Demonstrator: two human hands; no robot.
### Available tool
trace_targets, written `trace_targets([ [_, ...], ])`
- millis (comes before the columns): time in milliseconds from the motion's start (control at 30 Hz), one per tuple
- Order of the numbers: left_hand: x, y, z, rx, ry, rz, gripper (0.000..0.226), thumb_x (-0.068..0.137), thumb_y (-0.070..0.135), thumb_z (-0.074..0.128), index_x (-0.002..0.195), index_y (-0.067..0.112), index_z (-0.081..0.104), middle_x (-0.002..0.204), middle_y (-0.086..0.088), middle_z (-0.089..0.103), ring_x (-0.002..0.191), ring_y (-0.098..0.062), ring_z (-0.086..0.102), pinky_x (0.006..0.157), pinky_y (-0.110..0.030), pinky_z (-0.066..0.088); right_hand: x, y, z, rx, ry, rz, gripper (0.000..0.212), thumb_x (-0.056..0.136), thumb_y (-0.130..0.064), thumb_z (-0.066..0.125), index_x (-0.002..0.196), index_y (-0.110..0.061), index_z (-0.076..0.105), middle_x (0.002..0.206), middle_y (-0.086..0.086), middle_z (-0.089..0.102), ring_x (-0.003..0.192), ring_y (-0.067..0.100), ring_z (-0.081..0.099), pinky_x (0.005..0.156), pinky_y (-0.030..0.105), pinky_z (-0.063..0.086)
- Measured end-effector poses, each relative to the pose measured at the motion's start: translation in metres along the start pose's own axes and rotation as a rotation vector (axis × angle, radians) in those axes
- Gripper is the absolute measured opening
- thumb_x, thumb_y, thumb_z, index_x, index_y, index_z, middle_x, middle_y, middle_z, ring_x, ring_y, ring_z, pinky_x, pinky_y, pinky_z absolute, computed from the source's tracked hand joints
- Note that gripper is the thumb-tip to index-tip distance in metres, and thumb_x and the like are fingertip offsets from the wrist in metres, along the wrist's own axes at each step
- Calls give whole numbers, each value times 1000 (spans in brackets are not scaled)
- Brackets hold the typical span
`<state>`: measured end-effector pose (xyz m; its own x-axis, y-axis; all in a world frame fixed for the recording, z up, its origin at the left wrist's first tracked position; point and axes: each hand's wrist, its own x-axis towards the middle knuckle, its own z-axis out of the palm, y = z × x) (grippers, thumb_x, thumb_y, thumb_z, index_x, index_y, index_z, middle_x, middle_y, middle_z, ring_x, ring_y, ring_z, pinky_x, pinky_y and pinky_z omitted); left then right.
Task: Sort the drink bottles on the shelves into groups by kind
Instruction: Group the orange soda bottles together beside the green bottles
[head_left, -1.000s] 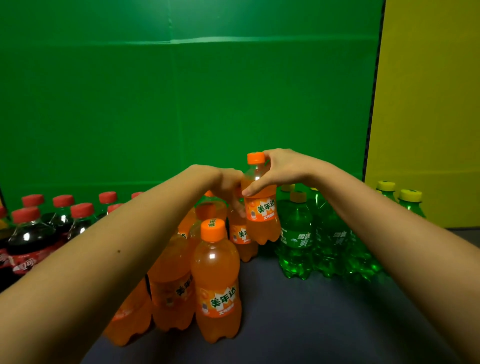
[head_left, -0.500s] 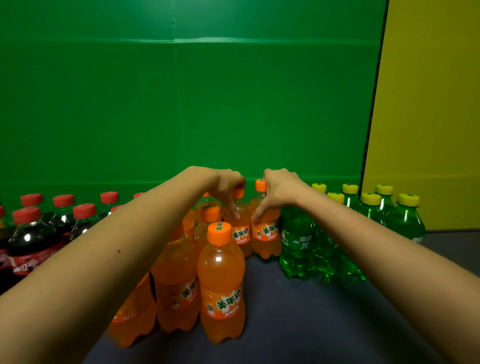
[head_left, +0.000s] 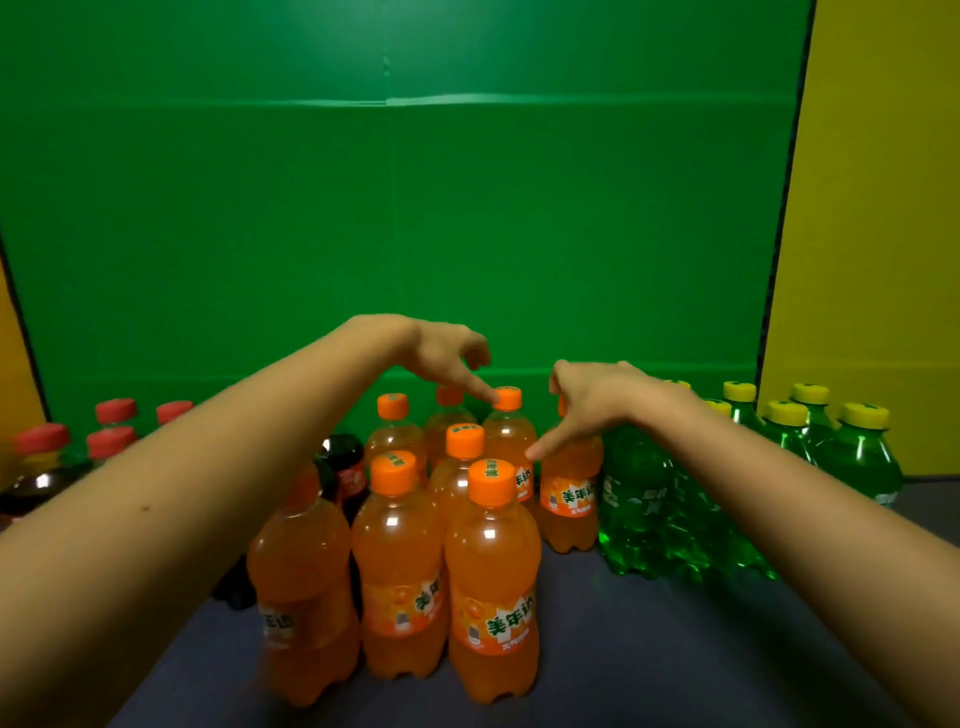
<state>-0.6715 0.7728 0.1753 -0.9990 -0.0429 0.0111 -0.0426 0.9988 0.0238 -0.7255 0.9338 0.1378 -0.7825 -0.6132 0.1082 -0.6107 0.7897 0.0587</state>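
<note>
Several orange soda bottles (head_left: 492, 582) with orange caps stand clustered in the middle of the dark shelf. Green bottles with yellow caps (head_left: 862, 457) are grouped on the right, partly behind my right forearm. Dark cola bottles with red caps (head_left: 44, 457) stand on the left, mostly hidden by my left arm; one cola bottle (head_left: 347, 467) shows behind the orange group. My left hand (head_left: 447, 353) hovers over the back orange bottles, one fingertip touching a cap (head_left: 508, 398). My right hand (head_left: 582, 400) is spread beside the rightmost orange bottle (head_left: 569, 499), holding nothing.
A green panel (head_left: 395, 218) closes the back of the shelf and a yellow panel (head_left: 872, 208) stands at the right. The dark shelf surface (head_left: 649, 660) shows in front of the bottles.
The orange bottle carried in my right hand was set down at the right edge of the orange group, and both hands let go and lifted slightly.
</note>
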Motion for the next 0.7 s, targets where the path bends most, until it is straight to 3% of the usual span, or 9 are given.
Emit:
trace_targets([
  [133, -29, -40, -16, -8, -45, -96, 56, 88, 41, 55, 132, 8, 45, 138, -7, 48, 125, -20, 46, 103, -27, 35, 5, -14, -27, 290, 139, -246, 64, 83, -42, 62, 134, -9, 40, 140, 8, 46, 127, 21, 44, 105, 28, 33],
  [200, -39, -55, -14, -2, -107, -136, 57, 83, 46, 59, 129, 13, 50, 132, -5, 54, 118, -19, 51, 101, -28, 39, 12, -30, -30, 313, 182, -350, 51, 88, -31, 59, 132, -8, 44, 137, 8, 50, 124, 20, 48, 100, 23, 33],
  [300, -44, -65, -2, -41, -154, -120, 60, 76, 48, 67, 125, 17, 51, 122, -2, 59, 82, -12, 61, 73, -18, 47, 32, -54, -24, 178, 106, -391, 53, 90, -34, 56, 135, -10, 43, 139, 7, 49, 125, 22, 48, 105, 30, 36],
  [367, -44, -66, 8, -49, -140, -94, 64, 74, 47, 69, 126, 16, 48, 117, -1, 57, 64, -13, 55, 55, -21, 49, 44, -65, -17, 92, 25, -368, 58, 89, -40, 55, 138, -13, 39, 141, 7, 48, 127, 24, 47, 106, 33, 36],
  [467, -39, -71, 20, 45, -65, -33, 57, 77, 41, 69, 122, 11, 50, 115, -6, 58, 80, -21, 56, 74, -37, 54, 53, -75, -9, 58, -8, -375, 53, 88, -36, 58, 134, -14, 45, 136, 9, 52, 124, 25, 49, 101, 31, 37],
  [567, -36, -75, 22, 46, -10, 2, 48, 80, 33, 68, 116, 6, 53, 116, -12, 60, 100, -27, 57, 80, -29, 45, 59, -73, -8, 94, 33, -363, 40, 87, -29, 62, 124, -14, 55, 127, 9, 59, 116, 25, 54, 95, 31, 41],
  [700, -35, -75, 19, 28, -3, 3, 46, 80, 30, 68, 116, 5, 53, 116, -12, 60, 100, -27, 57, 75, -25, 40, 62, -68, -11, 195, 0, -358, 31, 84, -29, 65, 110, -12, 62, 112, 9, 67, 100, 22, 64, 83, 25, 43],
])
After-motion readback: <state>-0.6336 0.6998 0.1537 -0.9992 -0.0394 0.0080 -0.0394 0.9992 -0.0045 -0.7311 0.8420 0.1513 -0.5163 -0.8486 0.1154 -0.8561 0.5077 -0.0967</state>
